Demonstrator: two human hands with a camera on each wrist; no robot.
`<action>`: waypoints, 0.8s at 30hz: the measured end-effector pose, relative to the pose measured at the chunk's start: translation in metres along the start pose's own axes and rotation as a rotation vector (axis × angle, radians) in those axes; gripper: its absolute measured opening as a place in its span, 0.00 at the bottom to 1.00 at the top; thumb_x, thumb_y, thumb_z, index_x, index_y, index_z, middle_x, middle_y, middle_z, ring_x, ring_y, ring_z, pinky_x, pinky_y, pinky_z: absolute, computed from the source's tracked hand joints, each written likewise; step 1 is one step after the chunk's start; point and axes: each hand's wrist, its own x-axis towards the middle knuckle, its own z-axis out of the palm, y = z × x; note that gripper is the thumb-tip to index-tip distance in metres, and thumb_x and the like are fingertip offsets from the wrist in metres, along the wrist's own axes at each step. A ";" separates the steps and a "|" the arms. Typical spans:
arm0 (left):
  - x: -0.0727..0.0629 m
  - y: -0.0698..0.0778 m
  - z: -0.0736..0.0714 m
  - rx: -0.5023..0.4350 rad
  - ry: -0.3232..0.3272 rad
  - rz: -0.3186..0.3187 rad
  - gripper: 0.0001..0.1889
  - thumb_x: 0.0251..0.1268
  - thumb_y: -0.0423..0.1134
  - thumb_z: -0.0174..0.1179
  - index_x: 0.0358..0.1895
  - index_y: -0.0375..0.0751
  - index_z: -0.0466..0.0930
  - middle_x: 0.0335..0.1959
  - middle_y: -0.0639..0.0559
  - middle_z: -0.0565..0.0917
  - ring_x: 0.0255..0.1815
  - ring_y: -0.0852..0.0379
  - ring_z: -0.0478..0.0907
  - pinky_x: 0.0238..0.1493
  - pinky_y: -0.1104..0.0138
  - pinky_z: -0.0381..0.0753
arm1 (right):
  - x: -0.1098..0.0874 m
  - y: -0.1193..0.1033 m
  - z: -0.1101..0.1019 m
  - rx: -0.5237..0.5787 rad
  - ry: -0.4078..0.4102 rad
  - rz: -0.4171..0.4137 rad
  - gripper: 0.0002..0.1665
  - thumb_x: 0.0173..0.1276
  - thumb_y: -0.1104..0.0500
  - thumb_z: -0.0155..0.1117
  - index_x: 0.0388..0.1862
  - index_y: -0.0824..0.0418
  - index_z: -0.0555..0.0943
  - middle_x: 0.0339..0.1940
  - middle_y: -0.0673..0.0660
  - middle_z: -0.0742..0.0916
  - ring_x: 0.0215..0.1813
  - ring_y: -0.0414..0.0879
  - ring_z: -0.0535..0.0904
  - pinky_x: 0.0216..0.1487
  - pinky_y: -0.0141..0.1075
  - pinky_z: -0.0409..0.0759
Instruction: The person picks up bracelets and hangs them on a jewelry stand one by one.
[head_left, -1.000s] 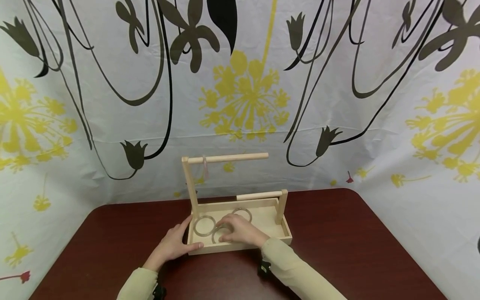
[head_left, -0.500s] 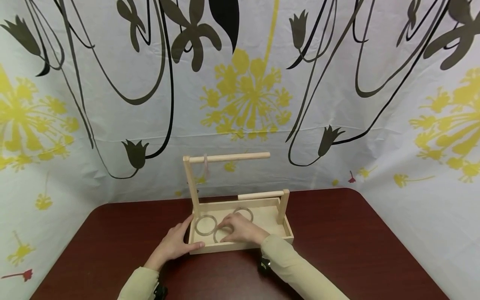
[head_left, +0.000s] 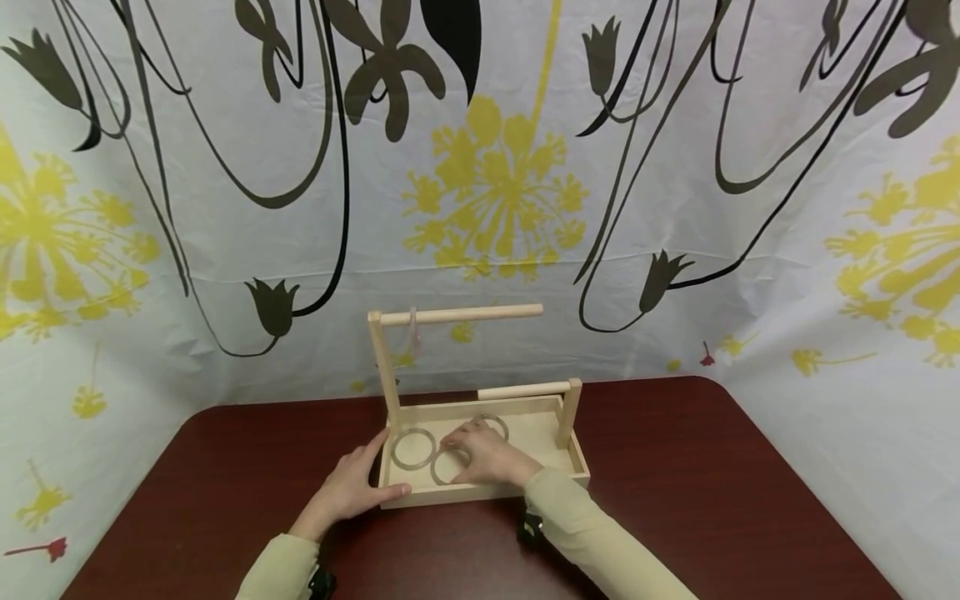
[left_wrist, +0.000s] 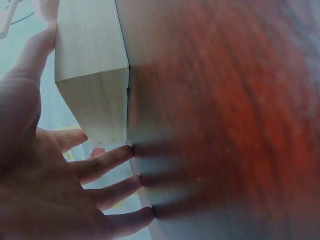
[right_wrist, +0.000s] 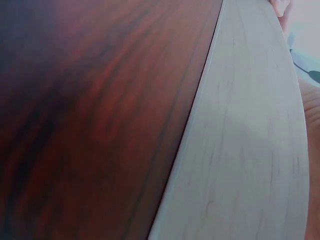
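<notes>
A pale wooden tray [head_left: 450, 497] with two peg posts sits on the table. My left hand [head_left: 348, 487] spans its left front corner, thumb on the front rim; in the left wrist view the fingers [left_wrist: 102, 165] are straight, tips at the tabletop. Inside the tray, my right hand [head_left: 487, 458] curls over the middle clear ring [head_left: 435, 475]; whether it pinches this ring I cannot tell. One clear ring [head_left: 395, 450] lies to the left, another ring [head_left: 505, 427] behind the right hand. A pinkish ring [head_left: 414, 323] hangs on the upper peg [head_left: 480, 314].
A lower peg [head_left: 525, 390] extends left from the short right post [head_left: 569, 417]. Behind the dark red table [head_left: 675, 458] hangs a flowered curtain [head_left: 510, 50], also enclosing both sides. Black wrist cameras [head_left: 530, 529] sit beneath the sleeves.
My right hand shifts slightly right and its fingertips draw back over the middle ring, so more of that ring shows. The left hand stays at the corner. The view drifts slightly.
</notes>
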 end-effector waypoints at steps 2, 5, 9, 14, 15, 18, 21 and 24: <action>0.000 0.000 0.000 0.004 0.003 -0.001 0.53 0.51 0.59 0.70 0.75 0.37 0.54 0.62 0.28 0.69 0.61 0.25 0.63 0.51 0.37 0.68 | 0.001 0.000 0.000 -0.023 -0.007 0.000 0.35 0.46 0.49 0.81 0.55 0.57 0.82 0.52 0.56 0.82 0.57 0.55 0.72 0.57 0.49 0.70; 0.001 0.000 0.000 0.006 0.005 -0.002 0.54 0.51 0.60 0.70 0.76 0.37 0.53 0.62 0.28 0.69 0.62 0.25 0.63 0.52 0.36 0.67 | 0.002 0.000 -0.001 -0.036 -0.017 0.001 0.37 0.46 0.48 0.81 0.57 0.56 0.81 0.52 0.56 0.82 0.56 0.53 0.73 0.55 0.47 0.71; 0.001 0.001 0.000 0.001 -0.002 -0.004 0.53 0.52 0.59 0.70 0.76 0.37 0.53 0.63 0.27 0.68 0.62 0.24 0.62 0.52 0.36 0.66 | 0.003 0.000 -0.002 -0.035 -0.034 0.006 0.41 0.48 0.48 0.80 0.61 0.57 0.78 0.53 0.56 0.81 0.56 0.51 0.74 0.54 0.45 0.73; 0.000 0.001 0.000 -0.006 -0.010 -0.010 0.53 0.52 0.59 0.70 0.76 0.37 0.52 0.63 0.27 0.67 0.62 0.24 0.62 0.52 0.35 0.66 | 0.002 -0.001 -0.003 -0.031 -0.054 0.016 0.45 0.48 0.48 0.80 0.65 0.58 0.75 0.54 0.57 0.80 0.54 0.50 0.75 0.53 0.44 0.74; 0.000 0.001 0.000 -0.007 -0.012 -0.013 0.53 0.52 0.59 0.70 0.76 0.38 0.52 0.63 0.27 0.67 0.62 0.24 0.62 0.52 0.35 0.66 | 0.003 -0.001 -0.003 -0.029 -0.057 0.016 0.45 0.48 0.47 0.80 0.65 0.59 0.75 0.54 0.57 0.80 0.54 0.50 0.75 0.53 0.44 0.74; 0.000 0.001 0.000 -0.008 -0.012 -0.017 0.54 0.52 0.59 0.70 0.76 0.38 0.52 0.63 0.27 0.67 0.62 0.24 0.62 0.52 0.36 0.66 | 0.004 0.000 -0.004 -0.014 -0.059 0.012 0.43 0.49 0.47 0.79 0.63 0.59 0.76 0.53 0.57 0.80 0.53 0.49 0.76 0.53 0.42 0.74; 0.000 0.000 0.000 -0.008 -0.007 -0.017 0.54 0.52 0.59 0.70 0.76 0.38 0.52 0.63 0.28 0.68 0.62 0.25 0.62 0.53 0.36 0.66 | 0.005 0.004 -0.003 0.037 -0.044 -0.010 0.39 0.48 0.48 0.78 0.59 0.61 0.78 0.52 0.57 0.80 0.53 0.49 0.75 0.53 0.41 0.73; 0.000 0.000 0.001 -0.011 -0.008 -0.016 0.53 0.52 0.59 0.70 0.76 0.39 0.52 0.63 0.28 0.68 0.62 0.25 0.62 0.53 0.37 0.66 | 0.005 0.009 -0.001 0.134 -0.028 -0.021 0.38 0.47 0.49 0.76 0.57 0.63 0.79 0.51 0.57 0.81 0.54 0.49 0.75 0.55 0.40 0.72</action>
